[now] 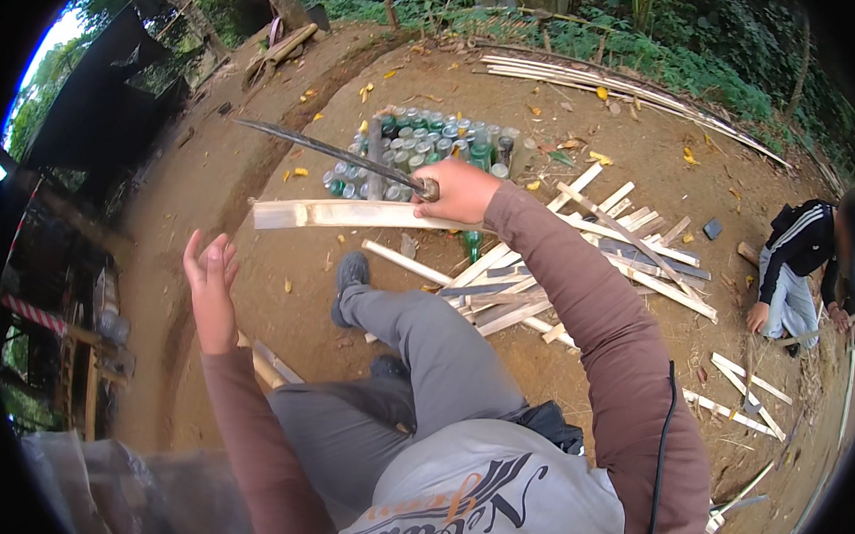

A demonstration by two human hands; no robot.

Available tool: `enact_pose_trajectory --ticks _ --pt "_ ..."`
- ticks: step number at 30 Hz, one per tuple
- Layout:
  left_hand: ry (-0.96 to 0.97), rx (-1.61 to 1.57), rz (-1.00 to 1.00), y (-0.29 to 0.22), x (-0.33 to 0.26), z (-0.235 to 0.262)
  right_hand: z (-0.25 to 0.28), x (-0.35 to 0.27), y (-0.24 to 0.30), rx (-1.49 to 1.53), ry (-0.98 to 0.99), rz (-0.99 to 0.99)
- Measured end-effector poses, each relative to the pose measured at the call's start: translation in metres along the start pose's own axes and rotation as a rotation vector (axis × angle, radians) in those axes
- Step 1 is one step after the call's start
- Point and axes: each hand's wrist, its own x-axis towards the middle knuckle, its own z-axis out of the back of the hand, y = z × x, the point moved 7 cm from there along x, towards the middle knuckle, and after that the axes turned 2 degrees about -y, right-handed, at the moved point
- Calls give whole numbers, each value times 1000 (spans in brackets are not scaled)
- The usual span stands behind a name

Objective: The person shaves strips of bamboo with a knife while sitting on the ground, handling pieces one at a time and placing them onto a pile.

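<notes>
Knife (338, 152), dark, tapering, juts from right-hand fingers (434, 211) near pale bamboo (339, 214).

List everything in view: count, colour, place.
Long metal knife: one, dark, upper centre
Flat bamboo strip: one, pale, below knife
Glass bottles: many, green, clear, upper centre
Split bamboo pile: one, mostly pale, centre right
Long thin poles: several, pale, upper right
Crouching person: one, black top, right edge
Leafy plants: many, green, top
Large sheet: one, black, upper left
Fallen leaves: many, yellow, scattered
Trousered legs: two, grey, centre
Left hand: one, bare, left
Right hand: one, holding knife
</notes>
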Motion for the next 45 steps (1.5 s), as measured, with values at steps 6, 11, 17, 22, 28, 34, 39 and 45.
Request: enact_pose_trajectory --ticks 6,11,17,22,28,34,39,45 --pt "449 -115 330 48 -22 3 -114 -38 -34 137 269 -60" --pt "757 -127 601 63 -38 -8 -151 -66 -40 207 354 -77" --pt "1266 127 861 80 -79 -20 -175 -89 -37 268 447 -111" --pt "1540 183 1028 96 -108 -38 -178 -116 -41 333 356 -166" --pt "1751 467 875 137 -176 -30 -146 -164 -66 82 142 -322" --pt "1369 471 1192 121 -215 -50 -137 -263 -137 273 -161 -664" --pt "1392 556 970 109 -227 -46 -120 -336 -183 194 -262 -1008" --pt "1271 666 882 86 -243 -42 -137 -371 -172 147 -176 -1104"
